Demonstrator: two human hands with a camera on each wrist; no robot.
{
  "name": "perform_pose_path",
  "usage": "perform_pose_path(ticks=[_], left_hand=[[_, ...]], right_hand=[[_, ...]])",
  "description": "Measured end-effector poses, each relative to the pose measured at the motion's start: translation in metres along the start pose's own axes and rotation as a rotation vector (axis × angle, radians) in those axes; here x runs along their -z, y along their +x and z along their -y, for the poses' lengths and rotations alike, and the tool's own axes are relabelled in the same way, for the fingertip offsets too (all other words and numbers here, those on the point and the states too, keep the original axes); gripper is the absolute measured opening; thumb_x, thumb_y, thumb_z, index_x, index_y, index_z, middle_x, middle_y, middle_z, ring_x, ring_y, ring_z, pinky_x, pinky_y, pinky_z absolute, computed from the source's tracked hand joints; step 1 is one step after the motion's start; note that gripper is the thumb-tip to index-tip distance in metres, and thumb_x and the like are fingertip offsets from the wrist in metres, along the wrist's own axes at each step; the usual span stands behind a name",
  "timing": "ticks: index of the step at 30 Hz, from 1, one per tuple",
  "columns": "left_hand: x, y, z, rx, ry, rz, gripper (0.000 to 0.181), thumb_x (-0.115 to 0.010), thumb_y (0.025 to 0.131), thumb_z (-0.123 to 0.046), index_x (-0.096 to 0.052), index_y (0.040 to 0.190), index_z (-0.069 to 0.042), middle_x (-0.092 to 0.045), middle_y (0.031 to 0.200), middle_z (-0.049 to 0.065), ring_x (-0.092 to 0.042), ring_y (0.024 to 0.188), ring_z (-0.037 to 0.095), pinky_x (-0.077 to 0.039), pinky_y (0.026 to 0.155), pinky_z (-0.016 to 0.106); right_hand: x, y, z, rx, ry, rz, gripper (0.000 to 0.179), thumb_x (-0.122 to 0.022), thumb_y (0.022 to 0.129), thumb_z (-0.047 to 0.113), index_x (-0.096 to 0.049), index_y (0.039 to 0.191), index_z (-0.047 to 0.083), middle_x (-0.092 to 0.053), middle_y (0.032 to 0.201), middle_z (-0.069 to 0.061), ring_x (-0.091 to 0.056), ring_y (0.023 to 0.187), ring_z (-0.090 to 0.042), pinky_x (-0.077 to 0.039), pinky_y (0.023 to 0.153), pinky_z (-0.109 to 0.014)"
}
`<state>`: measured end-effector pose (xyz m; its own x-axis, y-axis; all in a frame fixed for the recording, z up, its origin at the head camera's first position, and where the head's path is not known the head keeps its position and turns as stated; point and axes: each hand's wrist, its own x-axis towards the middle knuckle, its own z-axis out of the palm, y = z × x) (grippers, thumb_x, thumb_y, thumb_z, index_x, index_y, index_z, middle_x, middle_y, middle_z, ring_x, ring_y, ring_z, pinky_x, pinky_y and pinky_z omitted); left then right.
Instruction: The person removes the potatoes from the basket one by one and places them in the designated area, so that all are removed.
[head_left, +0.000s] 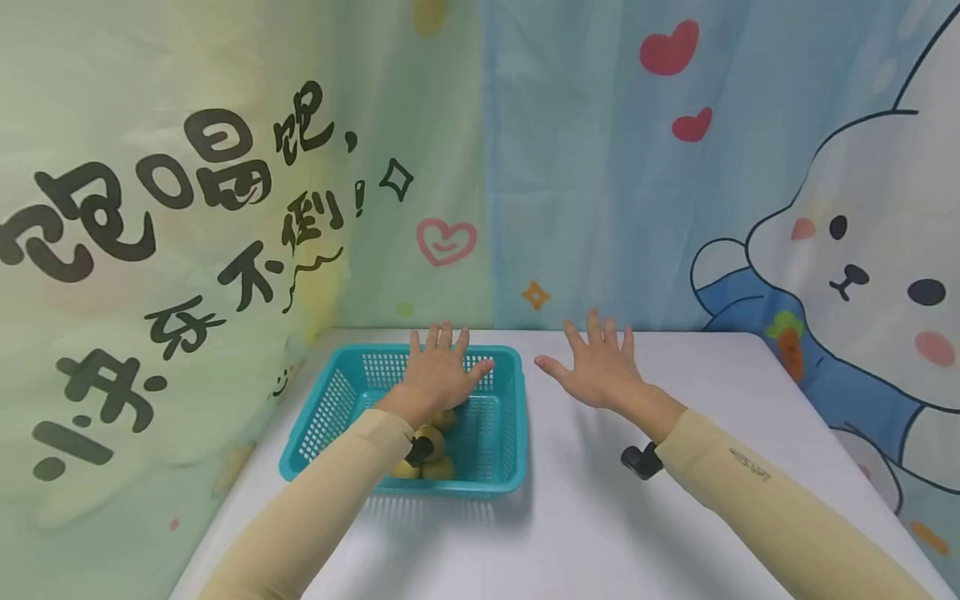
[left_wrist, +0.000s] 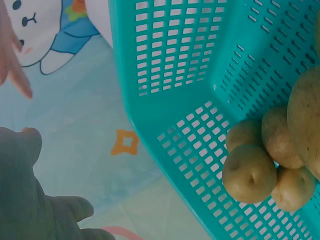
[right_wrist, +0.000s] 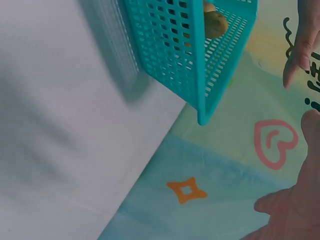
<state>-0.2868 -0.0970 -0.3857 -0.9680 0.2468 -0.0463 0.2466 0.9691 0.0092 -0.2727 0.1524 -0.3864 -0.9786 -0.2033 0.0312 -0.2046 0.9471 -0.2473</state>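
Note:
My left hand is held over a teal plastic basket, palm down with its fingers spread and nothing in them. Several potatoes lie in the basket, partly hidden in the head view by my left wrist and sleeve. The left wrist view shows the potatoes heaped against the perforated wall. To the right of the basket, my right hand hovers above the white table with straight, spread fingers, holding nothing. In the right wrist view one potato shows past the basket rim.
The white table reaches back to a printed curtain with hearts, black lettering and a rabbit figure. Another curtain side borders the table at the left. A small black camera is on my right wrist.

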Motion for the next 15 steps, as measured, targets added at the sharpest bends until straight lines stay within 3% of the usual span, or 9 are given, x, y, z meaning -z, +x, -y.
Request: perform_pose_path(ticks=[8,15], left_hand=[[-0.004,-0.002,-0.002,-0.032,0.007,0.002,0.084,-0.018,0.095,-0.071,-0.016,0.158,-0.015,-0.007,0.163,0.017,-0.003,0.149,0.034,-0.002,0.114,0.059],[-0.009,-0.010,0.009,0.007,-0.001,0.013,0.083,-0.020,0.096,-0.070,-0.015,0.158,-0.015,-0.009,0.163,0.016,-0.006,0.149,0.034,-0.005,0.115,0.059]], right_hand=[[-0.007,0.000,0.005,-0.008,0.012,0.009,0.093,-0.037,0.092,0.071,-0.022,0.155,0.004,-0.002,0.158,-0.032,-0.001,0.142,-0.055,0.001,0.108,-0.069],[-0.019,0.002,0.012,-0.001,-0.006,-0.008,0.095,-0.034,0.091,0.074,-0.022,0.155,0.006,-0.002,0.159,-0.030,-0.004,0.143,-0.053,-0.001,0.109,-0.068]])
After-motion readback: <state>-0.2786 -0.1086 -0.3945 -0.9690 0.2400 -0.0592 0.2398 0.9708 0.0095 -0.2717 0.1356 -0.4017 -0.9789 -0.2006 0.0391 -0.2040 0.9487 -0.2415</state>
